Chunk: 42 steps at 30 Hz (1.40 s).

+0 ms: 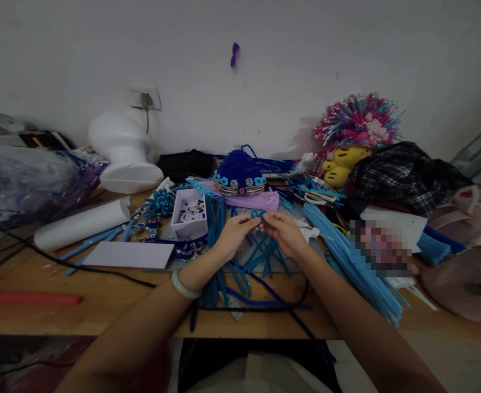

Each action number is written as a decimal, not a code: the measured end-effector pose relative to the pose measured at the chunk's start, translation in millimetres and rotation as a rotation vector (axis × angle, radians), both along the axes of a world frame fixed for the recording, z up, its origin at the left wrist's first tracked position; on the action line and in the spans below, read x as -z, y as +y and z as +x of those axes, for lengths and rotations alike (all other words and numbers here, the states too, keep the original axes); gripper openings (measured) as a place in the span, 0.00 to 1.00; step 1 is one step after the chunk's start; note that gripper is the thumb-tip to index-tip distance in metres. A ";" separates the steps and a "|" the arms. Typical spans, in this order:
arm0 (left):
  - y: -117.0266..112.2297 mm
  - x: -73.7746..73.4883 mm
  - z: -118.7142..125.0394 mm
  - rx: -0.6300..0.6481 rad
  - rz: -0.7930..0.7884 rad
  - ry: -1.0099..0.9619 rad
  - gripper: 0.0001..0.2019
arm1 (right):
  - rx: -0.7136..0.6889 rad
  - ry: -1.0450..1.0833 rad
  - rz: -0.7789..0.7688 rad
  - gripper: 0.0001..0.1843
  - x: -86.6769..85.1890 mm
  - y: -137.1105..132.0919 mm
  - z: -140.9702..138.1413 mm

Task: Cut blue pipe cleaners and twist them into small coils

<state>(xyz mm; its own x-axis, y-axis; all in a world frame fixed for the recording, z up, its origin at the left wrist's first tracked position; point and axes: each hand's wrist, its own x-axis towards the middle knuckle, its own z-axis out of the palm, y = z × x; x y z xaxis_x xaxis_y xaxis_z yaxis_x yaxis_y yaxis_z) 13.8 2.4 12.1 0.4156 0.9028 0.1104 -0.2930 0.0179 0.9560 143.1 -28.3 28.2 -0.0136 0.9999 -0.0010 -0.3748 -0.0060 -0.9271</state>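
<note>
Head view, left hand: our left hand point(237, 232) is closed narrow, thumb and finger pinching a small turquoise piece point(256, 213) of fuzzy stem.
Right hand: our right hand point(283, 230) meets it closely and pinches the same piece from the other side, fingers bent.
Turquoise piece: it is between our fingertips, held above the surface point(101, 297); a small loop shows, but its exact shape is too small for us to tell.
Bangle: a pale bangle point(186, 285) is around our left wrist.
Turquoise stems: a bundle of turquoise stems point(214, 221) lies just beside our left hand.
Blue headpiece: behind our fingers we see a dark blue headpiece point(240, 164) with light blue flowers on its band; lilac stems point(256, 202) lie in front of its base.
Bead box: to the left of the headpiece there is a white box point(193, 228), with beads point(191, 212) inside.
White card: nearer to us and more left, a white card point(128, 255) lies flat, with a white roll point(82, 224) behind it.
Light blue stems: on the right, a long bundle of light blue stems point(379, 300) lies slanting, near our right forearm.
</note>
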 end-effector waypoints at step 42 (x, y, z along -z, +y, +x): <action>-5.7 -15.5 -2.0 0.052 -0.154 -0.193 0.02 | 0.176 -0.454 0.234 0.05 1.8 3.1 1.3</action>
